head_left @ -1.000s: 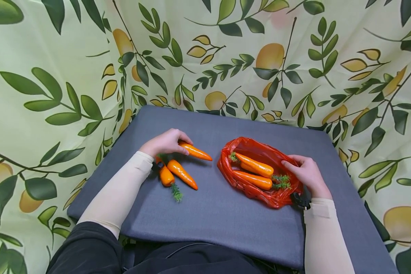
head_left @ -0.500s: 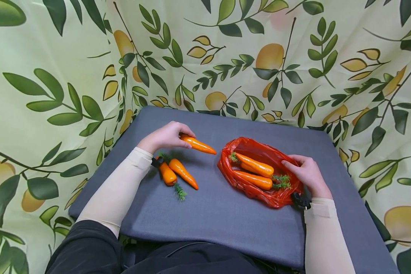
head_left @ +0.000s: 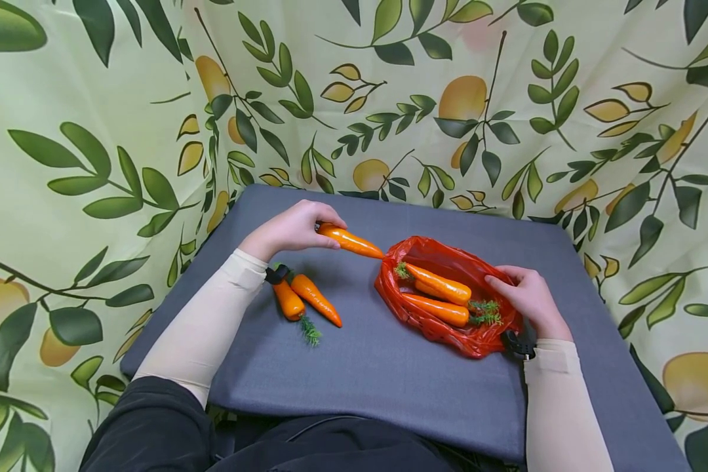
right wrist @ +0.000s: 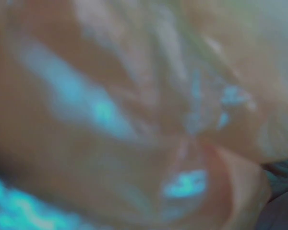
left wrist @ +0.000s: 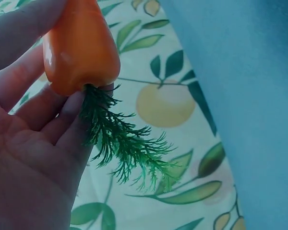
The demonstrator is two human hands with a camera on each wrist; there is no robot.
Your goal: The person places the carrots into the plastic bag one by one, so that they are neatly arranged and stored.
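Observation:
My left hand (head_left: 297, 228) pinches an orange carrot (head_left: 355, 243) between thumb and fingers, its tip at the left rim of a red plastic bag (head_left: 442, 338). A feathery green top (left wrist: 120, 134) hangs from this carrot's thick end in the left wrist view. The bag lies with its mouth open, and several carrots (head_left: 438, 283) rest inside. At its right edge my right hand (head_left: 531, 303) grips the rim, thumb inside. Blurred, shiny plastic (right wrist: 96, 105) fills most of the right wrist view.
Two more carrots lie on the grey table (head_left: 354, 367) to the left: one (head_left: 288, 301) beneath my left wrist, the other (head_left: 316, 300) beside it. A leaf-and-fruit patterned cloth (head_left: 342, 59) stands behind the table and along its sides.
My left hand has carried the carrot up and to the right, from above the loose carrots to the bag's left rim. My right hand and the bag have stayed in place.

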